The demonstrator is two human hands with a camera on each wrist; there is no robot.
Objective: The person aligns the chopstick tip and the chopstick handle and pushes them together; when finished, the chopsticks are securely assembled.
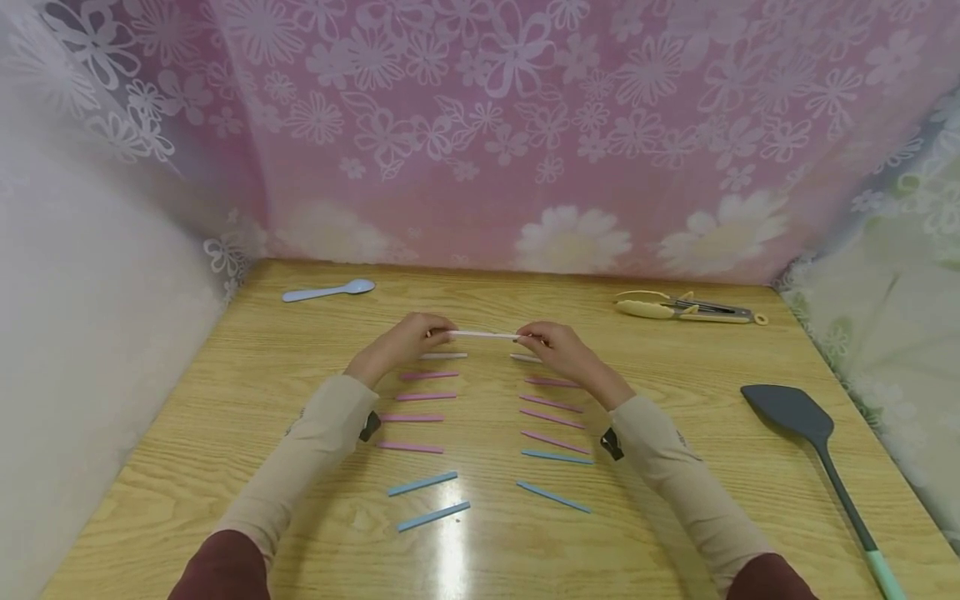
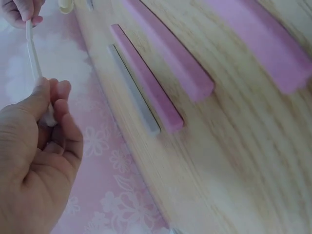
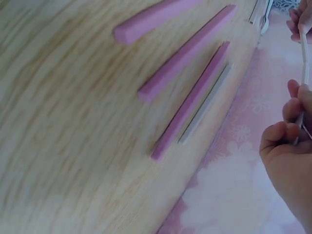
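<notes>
Both hands pinch the ends of one long, thin white stick [image 1: 483, 334], held level above the far part of the table in the head view. My left hand [image 1: 411, 343] grips its left end between thumb and fingers, and my right hand [image 1: 561, 350] grips its right end. In the left wrist view the white stick [image 2: 32, 53] runs between both hands and looks slightly bent. Closer to me lie two columns of short sticks: a white stick [image 1: 446, 356], several pink sticks [image 1: 412, 418] and blue sticks [image 1: 433, 517] on the left, with similar ones on the right, including a pink stick [image 3: 187, 53].
A pale blue spoon [image 1: 330, 291] lies at the back left of the wooden table [image 1: 247, 400]. Yellow-tipped tongs [image 1: 682, 308] lie at the back right. A dark spatula [image 1: 795, 412] with a green handle lies along the right side. Flowered cloth [image 1: 450, 167] hangs behind the table.
</notes>
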